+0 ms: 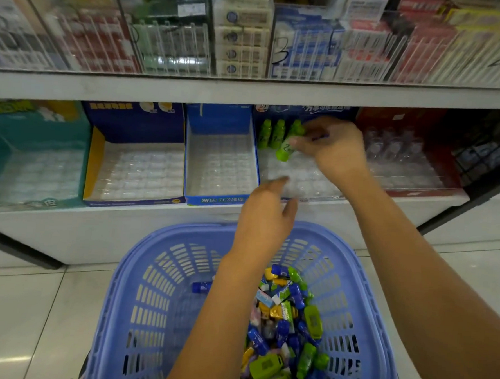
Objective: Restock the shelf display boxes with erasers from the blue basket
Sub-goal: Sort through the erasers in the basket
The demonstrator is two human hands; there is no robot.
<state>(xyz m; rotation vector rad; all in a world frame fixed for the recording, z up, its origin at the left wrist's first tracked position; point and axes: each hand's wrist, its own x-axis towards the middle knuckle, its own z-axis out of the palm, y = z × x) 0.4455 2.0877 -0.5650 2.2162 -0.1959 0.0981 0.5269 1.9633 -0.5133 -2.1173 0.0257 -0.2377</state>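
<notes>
Right hand [333, 149] pinching one green bottle eraser [283, 153] near its top. It's tilted over the clear tray of the dark-blue display box [299, 180], centre-right of frame. Left hand [266, 219] spread loose, holding nothing, hovering between the shelf edge and the blue basket [157, 242] rim.

Step, as I read it: seating this eraser beside the standing green erasers [265, 133] in the box's back row, upright. Next move likely needs it straightened and pressed into a free tray pocket, then another green one picked.

Basket, bottom centre: mixed eraser pile [287, 326] of green, blue and yellow. Blue box [221, 164] and yellow-edged box [136, 167], centre-left: only clear trays visible.
</notes>
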